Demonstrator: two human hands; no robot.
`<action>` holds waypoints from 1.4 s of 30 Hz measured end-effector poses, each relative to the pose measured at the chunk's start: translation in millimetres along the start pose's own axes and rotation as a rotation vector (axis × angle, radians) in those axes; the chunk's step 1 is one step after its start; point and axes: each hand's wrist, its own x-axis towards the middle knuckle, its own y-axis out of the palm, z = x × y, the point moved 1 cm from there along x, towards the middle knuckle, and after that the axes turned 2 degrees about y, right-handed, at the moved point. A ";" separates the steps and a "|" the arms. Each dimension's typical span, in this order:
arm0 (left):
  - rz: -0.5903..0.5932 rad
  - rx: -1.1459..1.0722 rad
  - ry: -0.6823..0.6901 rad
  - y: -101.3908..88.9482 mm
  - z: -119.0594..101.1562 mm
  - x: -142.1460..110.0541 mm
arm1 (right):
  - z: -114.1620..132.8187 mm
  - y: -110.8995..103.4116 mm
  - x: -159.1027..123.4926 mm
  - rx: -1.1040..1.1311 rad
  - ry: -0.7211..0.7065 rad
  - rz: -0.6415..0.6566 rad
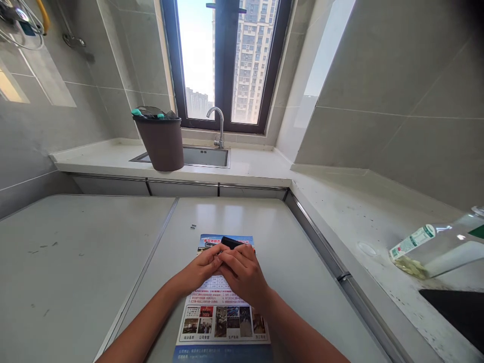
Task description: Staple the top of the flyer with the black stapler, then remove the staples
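Note:
My left hand [206, 263] and my right hand [245, 275] meet above a printed flyer [223, 346] on the white table. A black bar-shaped object [231, 243] pokes out beyond the fingers of my right hand, which are wrapped over it; its kind is mostly hidden. The fingers of my left hand are bent and pressed together against the right fingers, and whatever they pinch is covered. The flyer carries a blue header, red and black print and rows of photos. Small grey metal-like bits [193, 226] lie just past its top edge.
Behind the table runs a white counter [257, 164] with a sink [207, 157], a faucet [219, 126] and a brown bin [161, 143] on the sink's left edge. On the right counter lies a clear plastic bottle [438, 247] near a black flat thing [454, 317].

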 end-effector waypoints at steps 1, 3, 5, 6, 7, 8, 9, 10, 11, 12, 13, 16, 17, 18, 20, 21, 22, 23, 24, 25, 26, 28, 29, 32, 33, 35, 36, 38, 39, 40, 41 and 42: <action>-0.004 -0.006 -0.001 -0.3 0.9 0.0 | 0.0 0.1 -0.3 0.008 0.002 -0.006; -0.023 -0.020 0.001 -1.6 3.0 0.6 | -2.3 -1.5 -0.3 0.028 0.013 -0.018; -0.048 -0.046 0.013 -3.4 4.0 1.8 | -9.9 -7.0 1.0 0.051 0.044 -0.059; -0.059 -0.058 0.024 -4.4 3.8 2.4 | -16.6 -11.5 2.1 0.055 0.080 -0.101; -0.063 -0.068 0.034 -5.3 3.1 3.0 | -25.3 -17.2 3.1 0.052 0.133 -0.156; -0.063 -0.074 0.043 -6.0 2.0 3.4 | -36.0 -23.4 3.8 0.041 0.197 -0.217; -0.062 -0.074 0.051 -6.5 0.6 3.7 | -48.2 -29.8 4.0 0.020 0.272 -0.271; -0.063 -0.072 0.055 -6.8 -0.9 3.8 | -61.4 -35.7 3.5 -0.005 0.340 -0.306; -0.067 -0.070 0.056 -7.0 -2.4 3.9 | -74.9 -40.6 2.3 -0.032 0.395 -0.316; -0.072 -0.068 0.053 -7.1 -3.8 3.9 | -88.2 -44.3 0.3 -0.058 0.443 -0.303; -0.079 -0.065 0.050 -7.1 -5.0 3.9 | -100.6 -46.7 -2.4 -0.084 0.485 -0.278; -0.087 -0.050 0.048 -8.2 -8.4 3.2 | -128.9 -47.8 -12.9 -0.149 0.649 -0.199; -0.089 -0.043 0.049 -9.4 -9.5 2.5 | -134.6 -47.1 -16.3 -0.169 0.705 -0.175; -0.092 -0.035 0.049 -11.2 -10.8 1.6 | -138.6 -46.1 -19.1 -0.190 0.748 -0.150; -0.097 -0.022 0.046 -16.2 -13.8 -0.9 | -142.3 -43.9 -22.6 -0.226 0.792 -0.087; -0.099 -0.018 0.045 -19.4 -15.4 -2.4 | -142.8 -42.8 -23.4 -0.240 0.797 -0.050; -0.101 -0.015 0.045 -22.8 -17.0 -3.8 | -142.9 -41.6 -23.8 -0.253 0.796 -0.017; -0.107 -0.014 0.048 -26.4 -18.5 -5.1 | -142.9 -40.5 -23.9 -0.264 0.793 0.008; -0.120 -0.011 0.053 -30.4 -19.7 -6.1 | -143.1 -39.4 -24.1 -0.272 0.788 0.027; -0.143 -0.007 0.060 -34.7 -20.6 -6.8 | -143.4 -38.2 -24.3 -0.278 0.779 0.042; -0.178 -0.003 0.070 -39.4 -21.1 -7.1 | -144.1 -37.1 -24.6 -0.281 0.770 0.053; -0.290 0.001 0.101 -50.8 -20.6 -7.3 | -146.0 -35.0 -25.8 -0.280 0.757 0.067; -0.366 0.010 0.119 -57.6 -19.5 -7.5 | -147.1 -34.0 -26.4 -0.278 0.753 0.071; -0.652 0.197 0.154 -80.4 -13.8 -10.0 | -149.5 -31.8 -28.0 -0.276 0.746 0.070; -0.752 0.358 0.161 -87.8 -11.8 -11.4 | -149.7 -31.2 -28.2 -0.281 0.745 0.067; -0.884 0.689 0.171 -99.6 -7.4 -13.7 | -149.0 -30.3 -28.1 -0.299 0.754 0.063; -0.906 0.819 0.172 -103.7 -5.0 -14.1 | -148.2 -30.0 -27.8 -0.308 0.758 0.064; -0.873 1.005 0.184 -108.4 0.0 -12.8 | -146.2 -29.3 -27.0 -0.316 0.759 0.063; -0.839 1.074 0.194 -109.2 2.5 -11.3 | -145.3 -28.9 -26.5 -0.315 0.754 0.060; -0.804 1.137 0.203 -109.5 4.9 -9.6 | -144.5 -28.5 -26.1 -0.308 0.742 0.060; -0.777 1.197 0.208 -109.3 7.1 -7.9 | -144.1 -27.9 -25.7 -0.297 0.728 0.062; -0.759 1.250 0.207 -108.9 9.3 -6.3 | -143.9 -27.3 -25.4 -0.283 0.716 0.067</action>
